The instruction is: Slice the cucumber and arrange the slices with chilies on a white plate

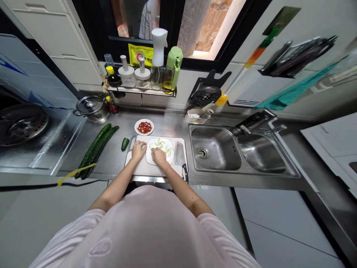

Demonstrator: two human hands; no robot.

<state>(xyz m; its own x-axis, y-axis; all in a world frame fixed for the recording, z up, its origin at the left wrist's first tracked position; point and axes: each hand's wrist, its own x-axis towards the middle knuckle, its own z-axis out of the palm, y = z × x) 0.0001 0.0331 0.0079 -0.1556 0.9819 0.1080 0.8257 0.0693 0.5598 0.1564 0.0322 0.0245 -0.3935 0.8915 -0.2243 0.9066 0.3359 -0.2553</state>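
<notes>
A white squarish plate (152,160) lies on the pale cutting board (139,171), with several thin cucumber slices (160,143) arranged on it in curved groups. My left hand (138,150) rests at the plate's left edge, fingers curved and slightly apart, with nothing visible in them. Over the plate's middle, my right hand (158,156) has its fingertips pinched together at a slice; what they hold is too small to make out. A knife (179,153) with a black handle lies on the board's right side. Left of the board is a cut cucumber piece (125,144).
Two long cucumbers (97,147) lie at the left, near a lidded pot (92,108). Behind the board stands a plate of red pieces (144,127). The double sink (216,149) is to the right. A wall shelf (142,90) carries bottles and jars.
</notes>
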